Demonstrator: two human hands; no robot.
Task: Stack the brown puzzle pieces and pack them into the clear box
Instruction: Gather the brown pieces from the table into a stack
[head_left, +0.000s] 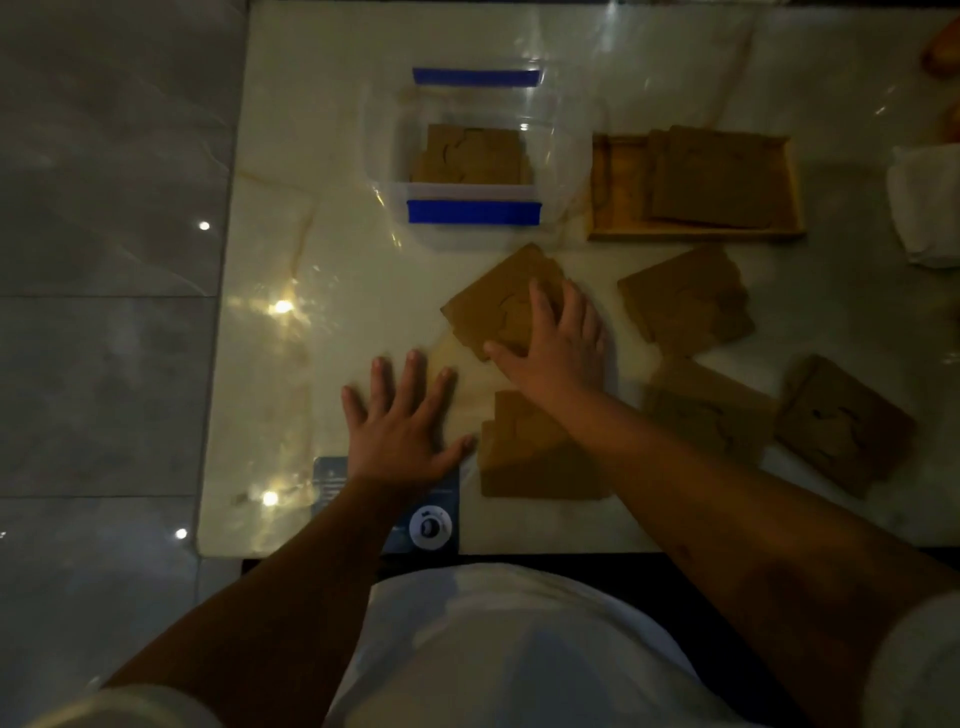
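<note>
**Right hand on a tilted stack, box straight ahead**

Furthest left, the left hand (400, 423) lies flat on the pale table (322, 156), fingers spread wide and holding nothing. It rests close to the table's left edge and near edge, just left of a brown stack (524, 457) lying by the person's body.

Next comes the clear box (475, 150), set further back, with blue clips on its far and near rims. It is open, and some brown pieces (475, 156) already lie flat in its bottom.

Just this side of the box, the right hand (558, 345) presses down on a tilted stack (498, 301), fingers fanned over its right half and thumb at its near corner. It covers the stack and does not yet grip it. The stack sits turned cornerwise to the box, so it probably needs squaring before it will drop in. The box lies directly beyond it, a little left, with bare table between them. The right hand is plainly the nearer one.

Further right stand a wooden tray (613, 187) holding more pieces, then three loose stacks (685, 301) on the table. The room there is crowded; the clear path runs forward.
</note>
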